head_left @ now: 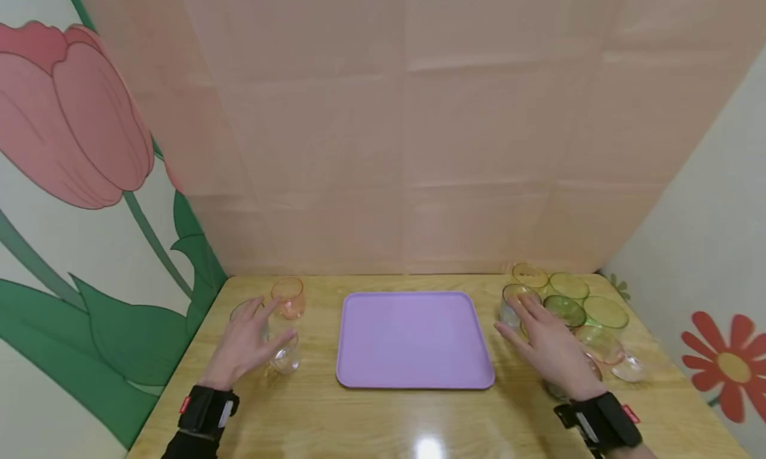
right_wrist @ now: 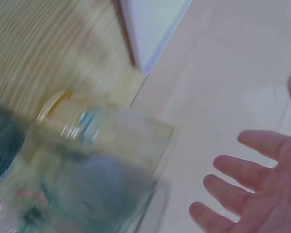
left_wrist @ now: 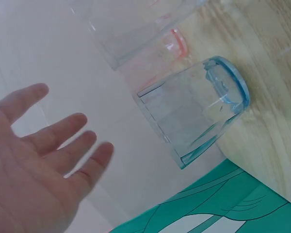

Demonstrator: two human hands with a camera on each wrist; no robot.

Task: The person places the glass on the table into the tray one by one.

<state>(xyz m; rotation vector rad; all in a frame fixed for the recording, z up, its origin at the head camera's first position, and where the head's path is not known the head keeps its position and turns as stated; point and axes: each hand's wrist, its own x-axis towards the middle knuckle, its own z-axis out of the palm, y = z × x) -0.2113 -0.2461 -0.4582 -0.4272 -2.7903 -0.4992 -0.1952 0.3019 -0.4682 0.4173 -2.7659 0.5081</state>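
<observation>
My left hand hovers with fingers spread over a small group of glasses at the table's left. A blue-tinted glass, partly hidden by that hand in the head view, stands beyond its fingertips in the left wrist view. Close by are a pink-orange glass and a clear glass. On the other side my right hand, its fingers extended and apart, is over a cluster of glasses. Its fingertips overlap a grey-blue glass; a green glass is just right of them. Neither hand holds anything.
A purple tray lies mid-table between the hands. Yellow-tinted glasses stand at the back right, a pinkish glass and a clear one nearer the front. A paper-covered wall rises behind the wooden table.
</observation>
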